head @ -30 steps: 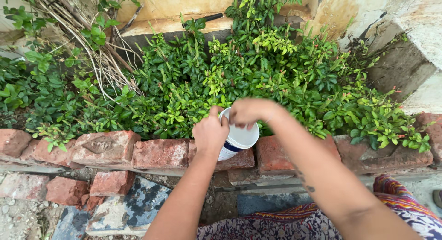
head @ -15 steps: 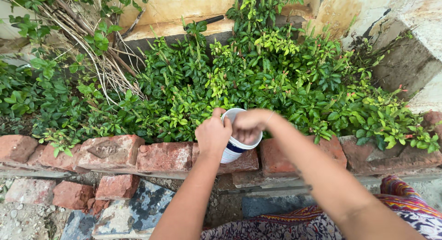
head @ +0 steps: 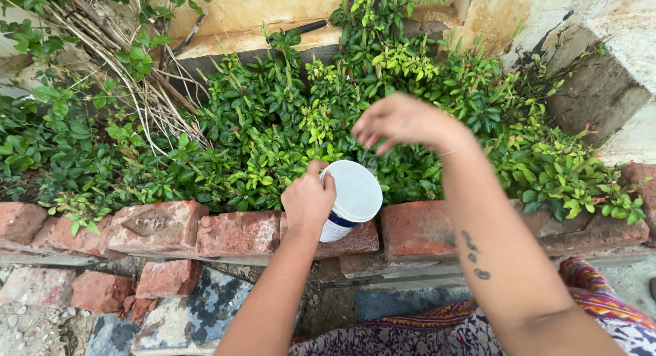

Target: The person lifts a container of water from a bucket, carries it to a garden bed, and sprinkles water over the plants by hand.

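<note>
Holding that small white plastic tub with the dark blue band point(head: 350, 200) in your left hand point(head: 307, 204), you've got it right over the row of worn red bricks point(head: 236, 229), so let's use the bricks as the landmark. The fingers are wrapped around the tub's left wall with the thumb hooked up by the rim, pressed snug against the plastic. It's tipped a bit, mouth facing up toward you and slightly out over the plants, probably so the open top stays easy to reach from above while one hand carries the weight.

Your right hand point(head: 403, 120) is up beyond the bricks, hovering over the leafy green bush point(head: 383, 89), palm down. Fingertips are drawn loosely together and pointing downward, like a soft pinch. Can't tell if anything's actually held between them, it's too small to see. That hand is clear of the tub, not touching it.

As for labelling, the blue band wraps the lower part of the tub's side, just above the bricks; the rest is plain white. Whatever's inside is too washed out to make out.

Left of the bush, beyond the bricks, there's a tangle of dry pale stems point(head: 137, 89). On your side of the bricks, a patterned purple cloth point(head: 437, 332) sits under your right forearm.
</note>
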